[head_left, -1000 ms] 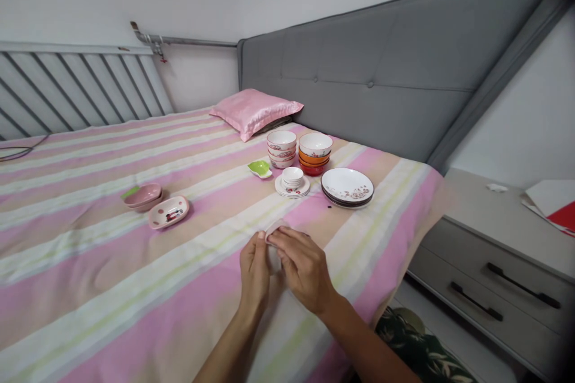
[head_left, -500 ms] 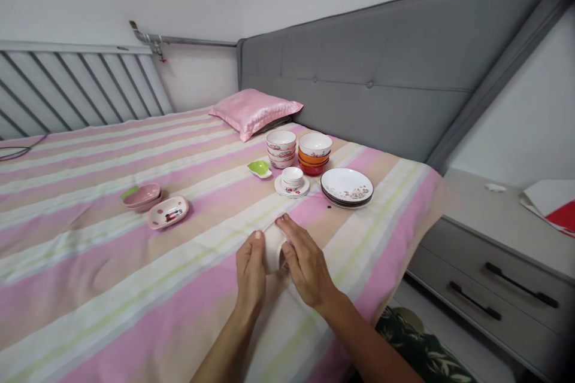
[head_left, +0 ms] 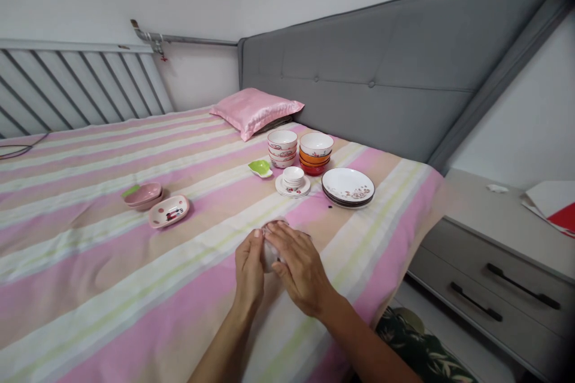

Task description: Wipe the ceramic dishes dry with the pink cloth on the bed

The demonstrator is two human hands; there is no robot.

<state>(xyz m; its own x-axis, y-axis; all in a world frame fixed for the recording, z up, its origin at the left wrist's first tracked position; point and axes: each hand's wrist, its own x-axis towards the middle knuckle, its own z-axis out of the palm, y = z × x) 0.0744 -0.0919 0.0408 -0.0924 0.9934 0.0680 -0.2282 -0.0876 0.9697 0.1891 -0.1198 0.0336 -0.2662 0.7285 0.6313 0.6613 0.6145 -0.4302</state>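
Above the bed's front part, my left hand [head_left: 250, 263] is closed around the side of a white cup-like piece [head_left: 268, 254]. My right hand [head_left: 300, 266] lies over its top and right side, fingers bent across it and thumb near its lower edge. Most of the piece is hidden by my fingers, so its exact kind is unclear. Just beyond my hands, small white bowls [head_left: 293, 175] sit stacked on little flowered plates [head_left: 291, 190]. To their right is a pile of larger dark-rimmed plates [head_left: 348, 184].
Behind stand stacked white bowls [head_left: 283, 146] and a stack with orange and red bowls [head_left: 314, 161]. A green leaf-shaped dish [head_left: 260, 169] is beside them. Pink dishes [head_left: 142, 194] and a patterned dish [head_left: 169, 212] lie left. A nightstand [head_left: 503, 215] adjoins the bed.
My right hand's fingers have shifted left over the top of the white piece, covering more of it. My left hand has barely moved. The dishes on the bed stay put.
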